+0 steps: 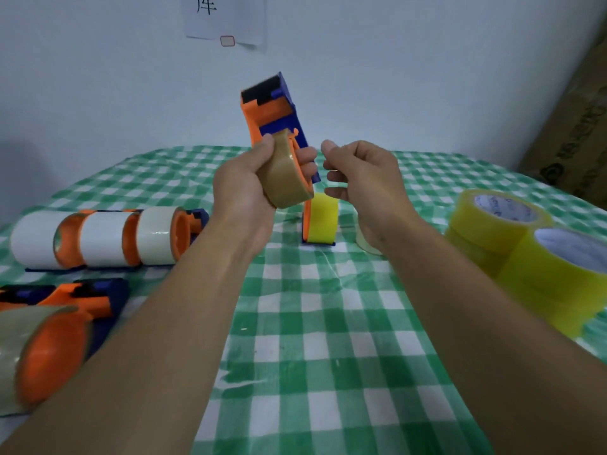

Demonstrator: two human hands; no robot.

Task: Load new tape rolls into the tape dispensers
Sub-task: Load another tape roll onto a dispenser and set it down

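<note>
My left hand [244,188] grips an orange and blue tape dispenser [274,110] with a brown tape roll [284,174] on its hub, held up above the table with its cutter end pointing upward. My right hand [361,178] hovers just right of the dispenser, fingers loosely curled, holding nothing that I can see. Behind my hands another dispenser with a yellow roll [322,221] stands on the table.
The green checked tablecloth [322,323] covers the table. Three loaded dispensers with white rolls [98,238] lie in a row at the left. A dispenser with brown tape [49,343] lies at the near left. Stacked yellow tape rolls [532,254] sit at the right. A cardboard box [574,126] leans at the far right.
</note>
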